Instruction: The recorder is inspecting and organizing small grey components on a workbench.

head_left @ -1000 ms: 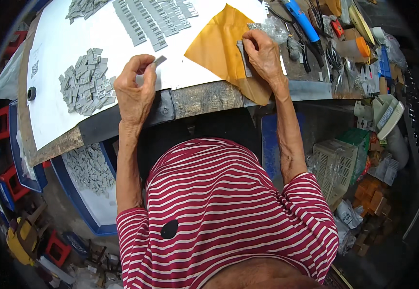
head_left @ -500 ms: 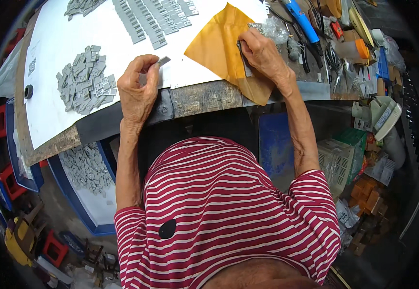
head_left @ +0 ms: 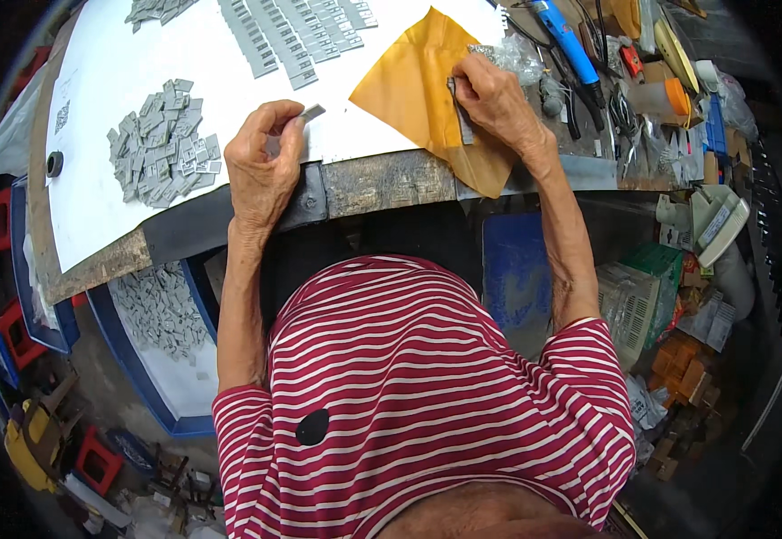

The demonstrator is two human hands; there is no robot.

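My left hand [head_left: 263,160] is closed at the table's front edge, pinching one small flat grey piece [head_left: 313,113] between thumb and fingertips. To its left lies a loose heap of similar grey pieces [head_left: 162,144]. Farther back, more of them lie in slanting rows [head_left: 294,65] on a white sheet [head_left: 337,135]. My right hand [head_left: 501,103] rests closed over a creased orange-yellow sheet [head_left: 409,76] that hangs over the table edge. A narrow dark grey strip [head_left: 463,126] shows under its fingers; the palm hides the rest of what it grips.
A blue pen-shaped tool [head_left: 563,40], black-handled pliers [head_left: 572,117] and plastic bags [head_left: 518,58] crowd the table's right. A black ring [head_left: 54,163] sits at the far left. Below the table, a blue tray [head_left: 195,424] holds many grey pieces. Another small heap [head_left: 155,11] lies at the back.
The whole view has shifted slightly to the right. Both hands keep nearly the same pose and hold, with no other visible change.
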